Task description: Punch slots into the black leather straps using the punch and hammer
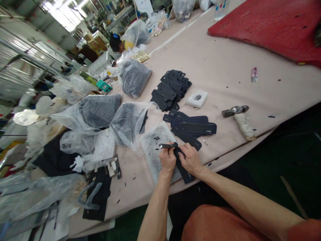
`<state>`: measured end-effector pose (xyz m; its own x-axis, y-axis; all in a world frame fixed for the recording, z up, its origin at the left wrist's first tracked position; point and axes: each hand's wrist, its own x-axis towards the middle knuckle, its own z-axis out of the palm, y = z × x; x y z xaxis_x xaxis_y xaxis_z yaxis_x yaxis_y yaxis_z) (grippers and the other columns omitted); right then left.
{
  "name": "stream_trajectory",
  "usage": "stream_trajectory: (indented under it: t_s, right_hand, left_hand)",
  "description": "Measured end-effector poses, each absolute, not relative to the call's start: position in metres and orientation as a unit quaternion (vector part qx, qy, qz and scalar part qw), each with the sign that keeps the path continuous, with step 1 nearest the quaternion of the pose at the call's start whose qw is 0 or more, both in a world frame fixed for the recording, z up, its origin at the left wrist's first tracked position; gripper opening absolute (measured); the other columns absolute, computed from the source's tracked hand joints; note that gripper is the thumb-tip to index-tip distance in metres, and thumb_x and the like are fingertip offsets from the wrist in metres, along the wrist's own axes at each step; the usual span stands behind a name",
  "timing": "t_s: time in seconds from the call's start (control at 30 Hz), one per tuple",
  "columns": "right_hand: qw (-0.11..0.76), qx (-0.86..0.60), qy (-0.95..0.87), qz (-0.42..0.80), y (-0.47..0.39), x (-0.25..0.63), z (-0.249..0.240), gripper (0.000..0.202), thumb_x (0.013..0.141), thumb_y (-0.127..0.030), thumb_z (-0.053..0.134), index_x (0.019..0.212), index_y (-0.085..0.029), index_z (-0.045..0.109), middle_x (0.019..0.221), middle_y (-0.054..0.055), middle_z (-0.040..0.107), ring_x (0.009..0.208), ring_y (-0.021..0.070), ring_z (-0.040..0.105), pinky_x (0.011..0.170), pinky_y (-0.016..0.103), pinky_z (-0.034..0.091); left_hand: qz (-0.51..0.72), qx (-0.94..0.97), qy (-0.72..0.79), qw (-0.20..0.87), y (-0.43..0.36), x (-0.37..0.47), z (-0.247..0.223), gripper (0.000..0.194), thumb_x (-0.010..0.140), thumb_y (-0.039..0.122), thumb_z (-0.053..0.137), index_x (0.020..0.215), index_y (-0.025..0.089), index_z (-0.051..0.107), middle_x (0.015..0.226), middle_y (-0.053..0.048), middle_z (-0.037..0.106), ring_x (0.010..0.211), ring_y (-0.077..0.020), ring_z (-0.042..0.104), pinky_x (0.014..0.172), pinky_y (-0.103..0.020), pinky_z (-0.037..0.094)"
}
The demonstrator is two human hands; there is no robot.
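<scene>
Left hand: grip closed around a metal tool, fingers wrapped, the tool lying roughly level with one end at the upper end of the black strip

Right hand: grip nearly closed, thumb and fingers pinching the side of the black strip, close beside the left hand

Black strip: one, long and flat, lying aslant between the hands, over the right part of a speckled white slab and reaching toward the near edge of the cloth-covered surface

Loose strips: several, dark, overlapping, fanned out just beyond the right hand; a thin metal pin beside them

Heap of black pieces: many, slotted, piled farther back

White block: one, small, dark marks at its middle, right of the heap

Hammer: one, lying on its side, handle wrapped in white, well to the right of the hands

Small pink tool: one, beyond the hammer

Red sheet: one, large, far right, a bottle at its far edge

Lettered bag: one, see-through, dark contents, left of the slab; two more filled bags behind and beside it

Person in yellow: one, far side, partly hidden
</scene>
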<state>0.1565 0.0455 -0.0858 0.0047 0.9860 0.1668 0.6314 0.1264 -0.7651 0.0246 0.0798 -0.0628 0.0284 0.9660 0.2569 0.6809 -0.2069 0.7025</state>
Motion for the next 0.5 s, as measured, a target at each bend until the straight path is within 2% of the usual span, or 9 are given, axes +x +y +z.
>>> stream_trajectory:
  t_s: [0.33,0.4,0.5]
  right_hand:
    - [0.26,-0.59,-0.706,0.295,0.038,0.172,-0.067,0.04,0.085,-0.025,0.056,0.125,-0.018,0.056,0.101,0.008,0.055,0.092,0.0223,0.055,0.083,0.036,0.044]
    - [0.27,-0.584,-0.704,0.301,0.034,0.179,-0.063,0.037,0.084,-0.024,0.057,0.121,-0.018,0.058,0.101,0.008,0.055,0.091,0.0221,0.056,0.083,0.036,0.045]
    - [0.332,-0.591,-0.683,0.272,0.033,0.205,-0.056,0.031,0.085,-0.023,0.055,0.115,-0.017,0.061,0.101,0.009,0.057,0.093,0.0229,0.056,0.085,0.036,0.047]
  left_hand:
    - [0.331,0.701,0.607,0.172,0.082,0.022,-0.069,0.018,0.089,0.02,0.049,0.097,0.019,0.066,0.094,-0.007,0.073,0.091,-0.0205,0.068,0.085,-0.033,0.053]
    - [0.326,0.71,0.602,0.165,0.083,0.023,-0.068,0.019,0.088,0.018,0.048,0.096,0.019,0.065,0.094,-0.007,0.073,0.091,-0.0208,0.069,0.085,-0.033,0.053]
    - [0.328,0.714,0.597,0.16,0.084,0.024,-0.066,0.019,0.087,0.016,0.048,0.095,0.018,0.065,0.092,-0.007,0.073,0.09,-0.0208,0.069,0.085,-0.033,0.053]
